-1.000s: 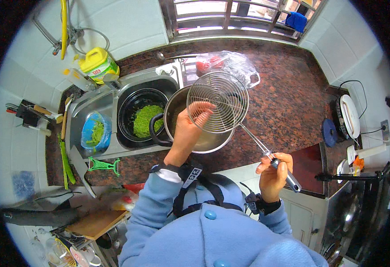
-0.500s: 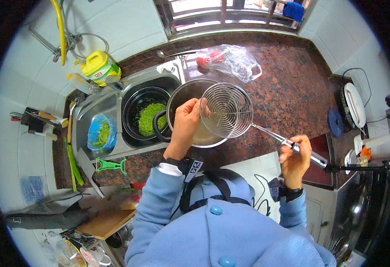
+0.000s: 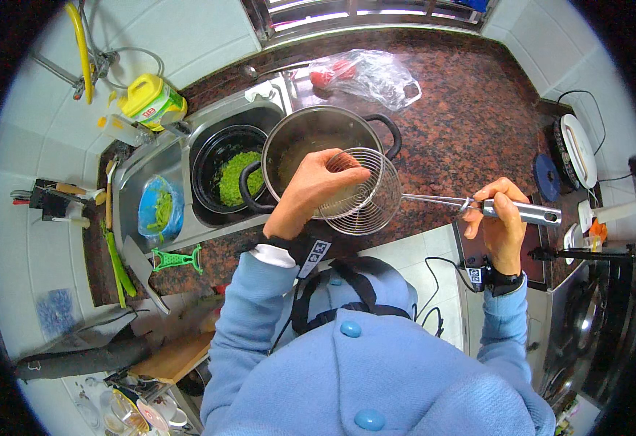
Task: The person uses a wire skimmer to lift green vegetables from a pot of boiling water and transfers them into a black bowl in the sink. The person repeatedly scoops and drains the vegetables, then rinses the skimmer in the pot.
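Steel wire, coiled in rings, makes up the basket of the skimmer (image 3: 377, 198), which is held up over the near right part of the pot (image 3: 325, 120), partly past its rim on the person's side. The right hand (image 3: 503, 211) holds the metal handle, thumb and fingers bent around it in a fairly light grip. The left hand (image 3: 316, 185) is at the basket, fingers drawn in and thumb stretched across the rings; the mesh and the hand overlap, so I cannot tell whether it pinches the rim or only hovers against it.

By the look of it, the step in hand is working at the basket with the skimmer held up at the pot. I judge that the next move calls for a steady handle and a level basket, with the left fingers kept clear of the pot's rim.

The pot stands just beside the sink (image 3: 151, 156). There, a black bowl (image 3: 203, 174) holds chopped greens (image 3: 238, 178), and a blue bag (image 3: 147, 218) lies in the other basin. A green peeler (image 3: 176, 259) and a knife (image 3: 140, 265) rest near the front edge. Beyond the pot, a clear plastic bag (image 3: 379, 78) lies on the speckled counter (image 3: 470, 109).
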A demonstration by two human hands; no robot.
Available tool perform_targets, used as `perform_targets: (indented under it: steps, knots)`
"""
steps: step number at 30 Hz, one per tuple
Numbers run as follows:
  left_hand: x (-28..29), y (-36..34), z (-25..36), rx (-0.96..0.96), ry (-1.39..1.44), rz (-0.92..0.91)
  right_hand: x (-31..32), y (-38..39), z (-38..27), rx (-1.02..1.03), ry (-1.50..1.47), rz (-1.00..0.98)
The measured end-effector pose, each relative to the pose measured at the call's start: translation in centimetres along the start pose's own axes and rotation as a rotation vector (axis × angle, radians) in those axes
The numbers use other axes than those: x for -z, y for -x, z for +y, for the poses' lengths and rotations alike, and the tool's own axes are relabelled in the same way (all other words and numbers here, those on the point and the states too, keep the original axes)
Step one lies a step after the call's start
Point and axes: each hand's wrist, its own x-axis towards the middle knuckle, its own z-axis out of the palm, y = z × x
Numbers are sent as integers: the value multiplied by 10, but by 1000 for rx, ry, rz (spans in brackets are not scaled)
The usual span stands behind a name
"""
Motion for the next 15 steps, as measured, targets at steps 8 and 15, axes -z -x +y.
perform_targets:
  steps: [8, 15]
  knots:
    - [-2, -3, -17, -55, -140, 66, -1, -1, -1, 8, 22, -15]
    - [10, -8, -18, -79, 54, 164, 5, -1, -8, -5, 43, 35]
